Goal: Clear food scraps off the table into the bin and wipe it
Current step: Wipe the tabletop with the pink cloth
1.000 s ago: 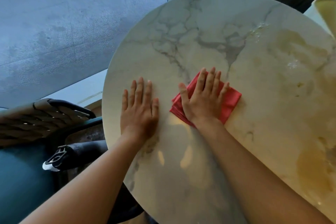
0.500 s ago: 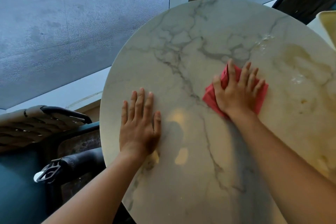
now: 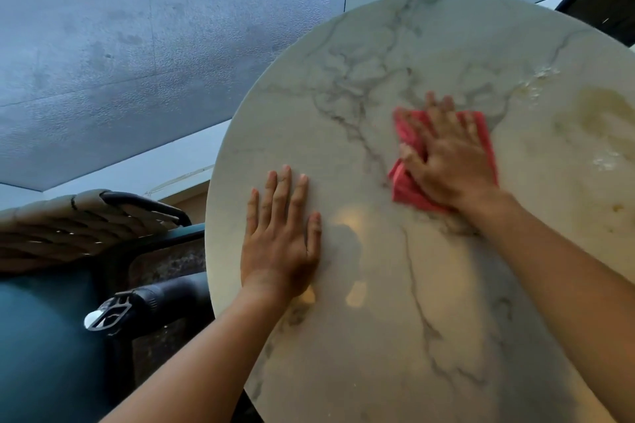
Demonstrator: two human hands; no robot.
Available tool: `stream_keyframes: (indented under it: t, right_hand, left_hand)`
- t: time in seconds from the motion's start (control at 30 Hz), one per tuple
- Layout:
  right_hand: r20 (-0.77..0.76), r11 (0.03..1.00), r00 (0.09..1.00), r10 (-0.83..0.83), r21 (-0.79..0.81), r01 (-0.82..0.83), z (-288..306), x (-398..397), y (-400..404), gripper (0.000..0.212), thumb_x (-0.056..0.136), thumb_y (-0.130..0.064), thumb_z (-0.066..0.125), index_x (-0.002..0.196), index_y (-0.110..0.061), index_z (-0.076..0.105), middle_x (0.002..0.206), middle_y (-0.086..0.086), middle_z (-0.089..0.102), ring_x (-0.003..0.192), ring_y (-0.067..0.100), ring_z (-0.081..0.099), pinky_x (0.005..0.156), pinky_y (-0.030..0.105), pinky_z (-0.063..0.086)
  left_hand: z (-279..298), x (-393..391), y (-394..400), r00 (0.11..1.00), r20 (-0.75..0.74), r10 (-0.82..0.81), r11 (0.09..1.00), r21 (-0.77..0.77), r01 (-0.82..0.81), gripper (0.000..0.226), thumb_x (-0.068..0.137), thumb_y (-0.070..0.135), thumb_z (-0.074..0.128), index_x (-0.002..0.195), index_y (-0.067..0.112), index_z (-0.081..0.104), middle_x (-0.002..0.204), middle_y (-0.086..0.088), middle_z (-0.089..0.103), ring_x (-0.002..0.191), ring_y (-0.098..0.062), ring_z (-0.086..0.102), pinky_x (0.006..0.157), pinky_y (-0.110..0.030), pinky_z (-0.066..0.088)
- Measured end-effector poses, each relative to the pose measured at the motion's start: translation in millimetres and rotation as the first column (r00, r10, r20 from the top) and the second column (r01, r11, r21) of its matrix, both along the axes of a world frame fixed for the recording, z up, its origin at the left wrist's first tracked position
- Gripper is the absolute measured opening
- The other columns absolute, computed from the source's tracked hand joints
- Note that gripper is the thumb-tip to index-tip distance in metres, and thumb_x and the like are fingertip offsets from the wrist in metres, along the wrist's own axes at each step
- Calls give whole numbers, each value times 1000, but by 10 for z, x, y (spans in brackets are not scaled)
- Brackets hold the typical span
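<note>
Step in hand: wiping, judged from the red cloth (image 3: pixel 446 161) pressed flat on the round marble desk (image 3: pixel 412 285); no food scraps of any size in view, only wet smears, and no bin in view.
Right hand (image 3: pixel 450 161): spread palm-down on the folded cloth, fingers blurred but seemingly straight, pressing rather than pinching.
Left hand (image 3: pixel 281 233): flat on bare marble near the left rim, fingers straight and slightly fanned, holding nothing, seemingly bracing.
Cloth position: mid-desk, just right of the main grey vein, well apart from the left hand.
Work left: yellowish stain (image 3: pixel 598 113) and pale droplets (image 3: pixel 539 79) to the right of the cloth, a further wet patch (image 3: pixel 604 160) below them, apparently not yet wiped.
Next move, as a judgement: a sweep of the cloth rightward over that stained zone, pressure kept even.
Edges: curved rim close beside the left hand; far rim beyond the cloth; right side running out of view.
Open room: bare marble between the two hands and toward the near edge.
Off the desk: woven chair back (image 3: pixel 68 223) and teal seat (image 3: pixel 41 354) at left, dark chair (image 3: pixel 608 0) at upper right, grey floor beyond.
</note>
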State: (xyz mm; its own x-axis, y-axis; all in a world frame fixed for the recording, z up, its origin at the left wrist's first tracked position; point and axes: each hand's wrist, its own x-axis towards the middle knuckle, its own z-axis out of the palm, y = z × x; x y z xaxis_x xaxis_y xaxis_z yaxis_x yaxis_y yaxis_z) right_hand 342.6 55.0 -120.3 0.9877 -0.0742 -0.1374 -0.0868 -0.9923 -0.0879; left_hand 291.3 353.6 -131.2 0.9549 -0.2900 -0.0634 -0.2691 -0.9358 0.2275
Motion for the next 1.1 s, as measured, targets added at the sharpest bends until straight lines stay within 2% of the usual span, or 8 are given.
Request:
stream_keyframes:
  t: [0.1, 0.2, 0.37, 0.47, 0.6, 0.73, 0.93, 1.1]
  right_hand:
    - [-31, 973, 973, -231, 10, 231, 26, 570, -175, 65, 96, -59, 19, 158, -44, 8, 170, 3, -4, 156, 29, -6, 124, 54, -4]
    - [-31, 961, 961, -274, 30, 275, 27, 1163, 86, 64, 97, -56, 16, 159, -42, 8, 169, 8, -6, 154, 34, -12, 122, 58, -8]
    - [-13, 996, 997, 82, 49, -81, 36, 1296, 762, 61, 97, -54, 18, 158, -45, 13, 170, 5, -1, 155, 31, -5, 122, 58, -5]
    - [5, 964, 966, 260, 61, -260, 15, 840, 834, 61, 96, -55, 21, 157, -46, 16, 170, 3, 2, 156, 29, -1, 123, 57, -1]
    - [19, 939, 940, 342, 35, -342, -14, -128, 588, 64, 94, -55, 28, 157, -48, 17, 170, 2, 7, 156, 26, 2, 124, 55, 3]
    - [14, 987, 987, 161, 17, -161, 32, -738, -18, 64, 93, -54, 30, 156, -49, 19, 169, 0, 9, 156, 25, 5, 125, 51, 5]
    - [-16, 942, 943, -332, 45, 333, 15, -211, 293, 64, 95, -53, 20, 159, -41, 15, 169, 8, 2, 155, 34, -4, 123, 58, -3]
    - [12, 988, 990, -141, 58, 140, -14, -696, 1022, 67, 92, -55, 18, 158, -43, 18, 169, 5, 7, 155, 31, 3, 123, 57, 2]
  left_hand:
    - [6, -3, -12, 1000, 13, 1, 1000, -5, -1, 64, 102, 46, 24, 161, 22, 19, 170, -3, 9, 157, -20, 2, 126, -47, 5]
    - [-1, -2, -19, 1000, 29, 1, 1000, -9, -1, 64, 102, 46, 25, 160, 21, 22, 169, -4, 11, 157, -20, 5, 126, -47, 6]
    - [-9, -5, -4, 1000, 30, -1, 1000, -1, 1, 64, 102, 46, 25, 161, 21, 20, 169, -3, 10, 157, -19, 3, 127, -46, 5]
    - [-21, -7, -2, 1000, 30, -6, 1000, 10, 6, 64, 102, 46, 26, 161, 21, 20, 169, -4, 9, 157, -19, 4, 127, -46, 5]
    - [-20, 4, 8, 1000, 5, 1, 1000, 16, -1, 65, 101, 48, 24, 161, 24, 16, 170, -2, 6, 157, -18, 0, 127, -44, 1]
    - [18, -7, -5, 1000, -27, 14, 1000, 11, -14, 66, 100, 49, 19, 162, 26, 11, 170, 1, 0, 156, -15, -5, 126, -40, -4]
    - [28, -21, 6, 1000, -28, 4, 1000, -5, -4, 65, 101, 48, 19, 162, 25, 12, 170, -1, 1, 156, -17, -5, 126, -41, -5]
    - [44, -41, -6, 999, -32, -9, 1000, -6, 9, 63, 104, 46, 21, 162, 23, 10, 170, -2, 1, 156, -17, -5, 126, -41, -5]
